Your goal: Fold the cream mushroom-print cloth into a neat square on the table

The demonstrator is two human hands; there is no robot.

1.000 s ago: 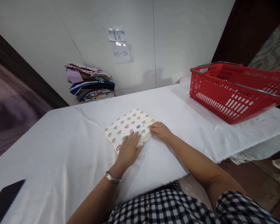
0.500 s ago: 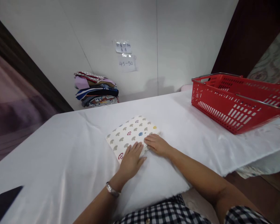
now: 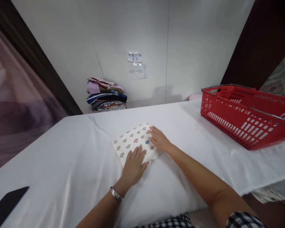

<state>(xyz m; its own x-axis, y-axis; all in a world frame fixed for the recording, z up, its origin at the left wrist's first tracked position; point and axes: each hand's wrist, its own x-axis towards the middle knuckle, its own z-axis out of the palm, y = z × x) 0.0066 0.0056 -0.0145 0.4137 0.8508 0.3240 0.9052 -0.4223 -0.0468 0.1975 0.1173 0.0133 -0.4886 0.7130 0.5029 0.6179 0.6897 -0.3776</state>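
A folded cream cloth (image 3: 130, 142) printed with small grey, red and blue mushrooms lies in the middle of the white-covered table (image 3: 61, 152). My left hand (image 3: 133, 164) rests flat on its near edge, fingers spread. Flat on the cloth's right part lies my right hand (image 3: 158, 139), fingers stretched toward the far corner. Neither hand grips anything.
A red plastic basket (image 3: 242, 117) with metal handles stands at the table's right. A stack of folded clothes (image 3: 106, 98) sits by the far wall under two paper notes (image 3: 136, 65). A dark flat object (image 3: 4, 205) lies at the near left corner.
My right hand has moved from the cloth's near right edge up onto its top surface. The left hand stays on the near edge. The camera has tilted upward a little.
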